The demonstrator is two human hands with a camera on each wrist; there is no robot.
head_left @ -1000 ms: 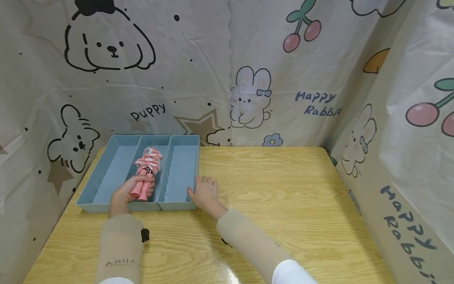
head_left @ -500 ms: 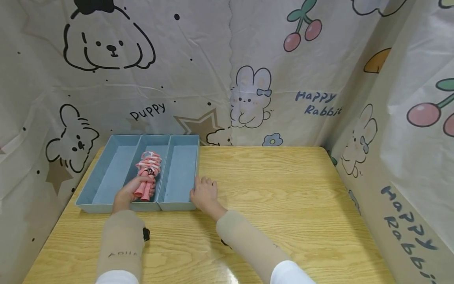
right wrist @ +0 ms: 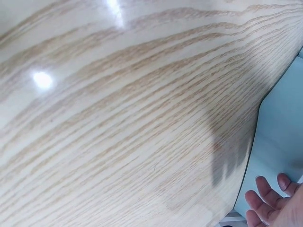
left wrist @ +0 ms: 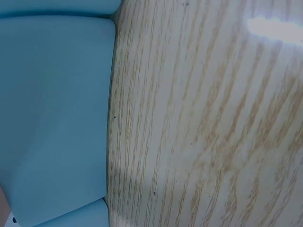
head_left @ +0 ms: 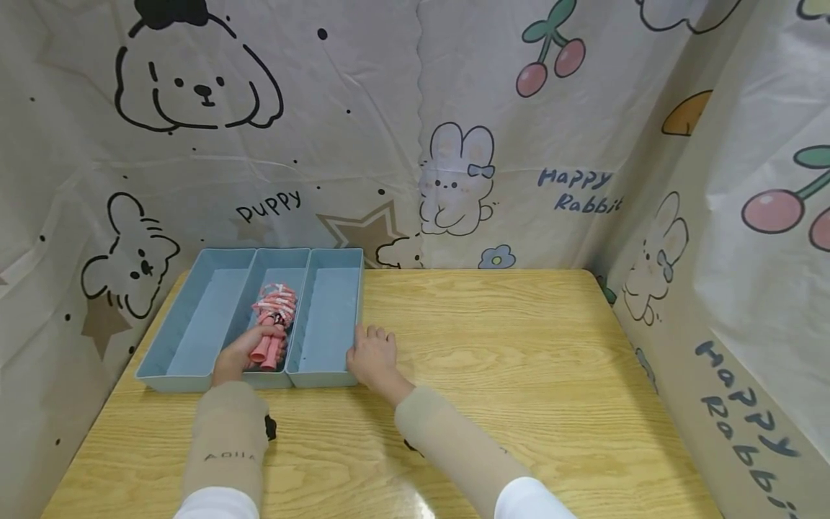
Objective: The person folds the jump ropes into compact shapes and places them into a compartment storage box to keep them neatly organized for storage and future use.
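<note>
A pink jump rope (head_left: 274, 328), its pink-and-white beaded cord bundled above two handles, lies within the middle blue bin (head_left: 280, 263) in the head view. My left hand (head_left: 251, 346) grips its handles low inside that bin, near the front wall. On the outer side of the right-hand blue bin (head_left: 329, 310), my right hand (head_left: 376, 355) rests with fingers extended against the wall. The right wrist view shows those fingers (right wrist: 267, 193) beside the bin's side. In the left wrist view only the bins' front walls (left wrist: 57, 118) and tabletop appear; the rope is hidden there.
A third blue bin (head_left: 204, 310) stands on the left, side by side with the other two. All three sit on a wood-grain table (head_left: 506, 375). A printed cloth (head_left: 363, 94) hangs behind and along both sides.
My left hand has moved slightly right and down with the jump rope, lowering it into the middle bin. My right hand stays at the right bin, its thumb drawn in off the rim.
</note>
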